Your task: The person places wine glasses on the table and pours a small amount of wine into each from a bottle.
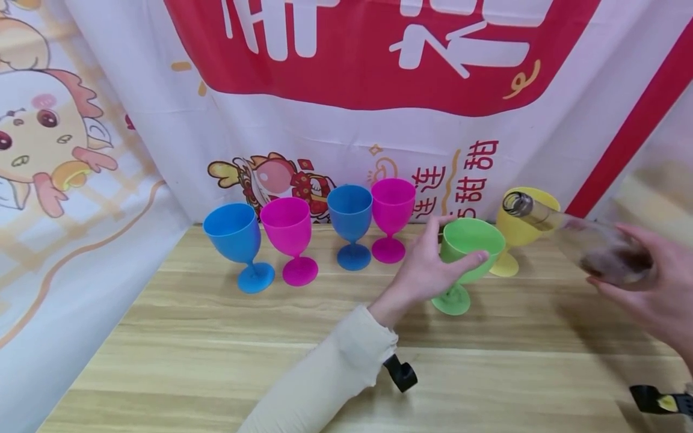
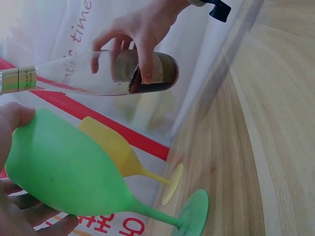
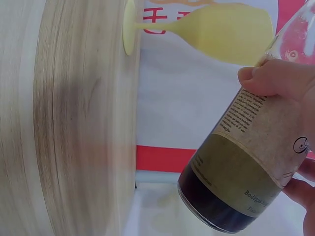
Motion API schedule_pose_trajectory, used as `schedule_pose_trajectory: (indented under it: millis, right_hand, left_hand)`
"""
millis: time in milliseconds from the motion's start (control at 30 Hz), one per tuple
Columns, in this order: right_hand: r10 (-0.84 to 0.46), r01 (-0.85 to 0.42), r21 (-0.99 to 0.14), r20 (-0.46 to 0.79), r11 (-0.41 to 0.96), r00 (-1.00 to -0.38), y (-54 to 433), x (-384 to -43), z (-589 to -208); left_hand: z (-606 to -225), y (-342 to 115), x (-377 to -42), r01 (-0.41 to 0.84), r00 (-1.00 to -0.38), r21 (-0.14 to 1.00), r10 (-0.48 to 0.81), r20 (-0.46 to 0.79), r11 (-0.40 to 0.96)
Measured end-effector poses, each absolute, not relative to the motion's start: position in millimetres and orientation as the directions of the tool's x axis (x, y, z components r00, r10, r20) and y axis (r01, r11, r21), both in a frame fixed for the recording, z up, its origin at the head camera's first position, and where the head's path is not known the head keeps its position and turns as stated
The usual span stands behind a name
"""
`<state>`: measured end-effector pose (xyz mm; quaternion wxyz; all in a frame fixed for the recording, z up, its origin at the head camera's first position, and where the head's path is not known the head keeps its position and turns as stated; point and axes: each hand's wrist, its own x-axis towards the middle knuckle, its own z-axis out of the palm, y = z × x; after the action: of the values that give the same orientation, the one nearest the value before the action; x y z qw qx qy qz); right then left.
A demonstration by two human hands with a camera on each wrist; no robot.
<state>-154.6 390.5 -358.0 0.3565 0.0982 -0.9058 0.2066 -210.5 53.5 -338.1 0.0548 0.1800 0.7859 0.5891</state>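
My left hand (image 1: 417,270) grips the bowl of a green goblet (image 1: 472,240), thumb on the near side, the foot right at the wooden tabletop. In the left wrist view the green goblet (image 2: 69,167) leans slightly, fingers behind its bowl. My right hand (image 1: 660,285) holds a clear wine bottle (image 1: 579,237) around its body, well above the table. The bottle is tipped nearly level, its mouth pointing left over the yellow goblet (image 1: 520,231) in the head view. Dark liquid lies near the bottle's base, below the label (image 3: 251,137).
Further left stand a magenta goblet (image 1: 392,204), a blue goblet (image 1: 349,210), a second magenta goblet (image 1: 287,228) and a second blue goblet (image 1: 233,234). A printed cloth (image 1: 325,132) hangs behind the wooden table (image 1: 216,361), with another cloth (image 1: 70,252) at the left.
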Motion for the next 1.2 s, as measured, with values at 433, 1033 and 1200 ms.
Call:
schedule_pose_trajectory:
  millis: [433,1033,1200]
  right_hand:
    - [-0.109,-0.433,-0.187,0.814,0.882,-0.571,397.5,-162.0,-357.1]
    - [-0.247,-0.443,-0.023,0.804,0.896,-0.541,404.3,-159.5,-356.0]
    - [-0.239,-0.449,-0.029,0.815,0.893,-0.528,404.1,-160.6,-359.3]
  left_hand:
    - [-337.0,52.3,-208.0,0.189,-0.934,0.955,0.341,0.104,0.227]
    - [-334.3,50.1,-205.0,0.199,-0.932,0.951,0.346,0.110,0.235]
    - [-335.6,49.9,-204.7,0.197,-0.936,0.950,0.336,0.107,0.244]
